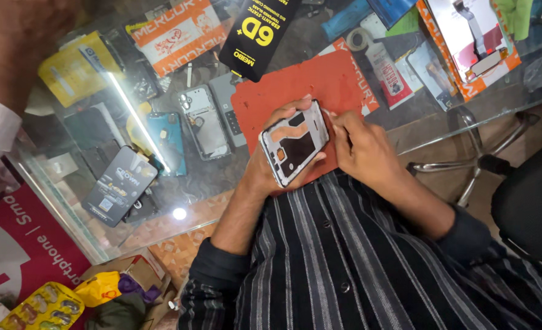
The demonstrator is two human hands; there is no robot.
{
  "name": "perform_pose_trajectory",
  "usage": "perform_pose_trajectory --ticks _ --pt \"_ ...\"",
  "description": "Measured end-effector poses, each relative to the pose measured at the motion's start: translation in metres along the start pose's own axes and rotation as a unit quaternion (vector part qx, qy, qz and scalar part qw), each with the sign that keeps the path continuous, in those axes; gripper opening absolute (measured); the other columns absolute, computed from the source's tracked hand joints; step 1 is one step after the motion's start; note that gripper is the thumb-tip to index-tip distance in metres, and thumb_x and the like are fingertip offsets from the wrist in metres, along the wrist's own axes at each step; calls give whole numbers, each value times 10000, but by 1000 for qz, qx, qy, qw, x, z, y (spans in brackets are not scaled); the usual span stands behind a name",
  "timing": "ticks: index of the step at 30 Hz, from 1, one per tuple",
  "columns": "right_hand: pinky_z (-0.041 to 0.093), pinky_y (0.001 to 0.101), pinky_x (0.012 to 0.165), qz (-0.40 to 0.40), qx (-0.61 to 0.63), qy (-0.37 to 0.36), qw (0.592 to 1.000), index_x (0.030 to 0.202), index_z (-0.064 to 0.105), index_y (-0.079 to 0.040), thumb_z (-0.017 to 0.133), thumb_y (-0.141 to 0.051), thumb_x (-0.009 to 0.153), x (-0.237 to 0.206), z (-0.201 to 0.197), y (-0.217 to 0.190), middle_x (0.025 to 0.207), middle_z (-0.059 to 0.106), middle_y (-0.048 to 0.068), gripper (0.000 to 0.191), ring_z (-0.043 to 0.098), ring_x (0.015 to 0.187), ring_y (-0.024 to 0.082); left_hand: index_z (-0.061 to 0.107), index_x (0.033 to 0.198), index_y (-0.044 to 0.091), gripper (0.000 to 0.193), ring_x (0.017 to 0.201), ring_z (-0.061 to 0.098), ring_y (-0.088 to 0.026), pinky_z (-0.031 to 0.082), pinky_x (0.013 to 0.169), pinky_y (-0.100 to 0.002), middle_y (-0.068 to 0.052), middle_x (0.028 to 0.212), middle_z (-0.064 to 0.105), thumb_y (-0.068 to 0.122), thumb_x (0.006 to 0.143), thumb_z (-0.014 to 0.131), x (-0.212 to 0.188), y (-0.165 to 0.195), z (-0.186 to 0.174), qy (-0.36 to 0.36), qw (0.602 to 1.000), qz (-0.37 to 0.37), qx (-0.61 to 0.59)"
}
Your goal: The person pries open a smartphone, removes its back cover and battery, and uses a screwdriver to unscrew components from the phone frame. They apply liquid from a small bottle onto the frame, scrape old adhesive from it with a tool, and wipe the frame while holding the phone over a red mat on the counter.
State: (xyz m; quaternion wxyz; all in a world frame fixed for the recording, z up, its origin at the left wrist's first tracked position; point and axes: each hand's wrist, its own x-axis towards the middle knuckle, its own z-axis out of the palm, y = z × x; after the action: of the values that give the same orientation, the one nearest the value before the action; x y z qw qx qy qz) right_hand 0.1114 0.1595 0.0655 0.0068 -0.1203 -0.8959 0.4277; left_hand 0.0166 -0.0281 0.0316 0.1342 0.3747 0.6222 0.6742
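My left hand (265, 168) holds a phone frame (295, 143) from underneath. The frame is silver-white with its back open, showing dark inner parts and a small orange piece. It is tilted just above a red work mat (295, 85) on a glass table (210, 177). The fingers of my right hand (359, 146) are bunched together and pinch the frame's upper right edge. I cannot tell whether they also hold a small tool. Both forearms come out of dark striped sleeves.
An opened phone (205, 122) and a blue back cover (168, 142) lie left of the mat, with a black box (119, 184) nearer me. Black (258, 30) and orange (176, 30) packages lie at the far side. Another person's arm (11, 43) is at top left. A chrome stool base (466, 165) stands at right.
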Motion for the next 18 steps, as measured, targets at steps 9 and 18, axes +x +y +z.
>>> perform_pose_trajectory --ticks 9,18 --pt "483 383 456 54 50 -51 996 1057 573 3 628 -26 918 -30 -7 5 830 711 192 153 682 510 268 393 1532 245 869 1506 421 -339 317 1301 -519 -68 1584 447 -15 872 896 -1 3 1 -21 999 31 -24" --pt "499 460 542 -15 6 -3 1000 1050 542 8 607 -11 982 -37 6 7 803 680 236 96 685 642 387 483 1479 223 797 1510 419 -329 374 1281 -503 -75 1591 441 -36 853 904 -4 2 1 -5 998 16 -62"
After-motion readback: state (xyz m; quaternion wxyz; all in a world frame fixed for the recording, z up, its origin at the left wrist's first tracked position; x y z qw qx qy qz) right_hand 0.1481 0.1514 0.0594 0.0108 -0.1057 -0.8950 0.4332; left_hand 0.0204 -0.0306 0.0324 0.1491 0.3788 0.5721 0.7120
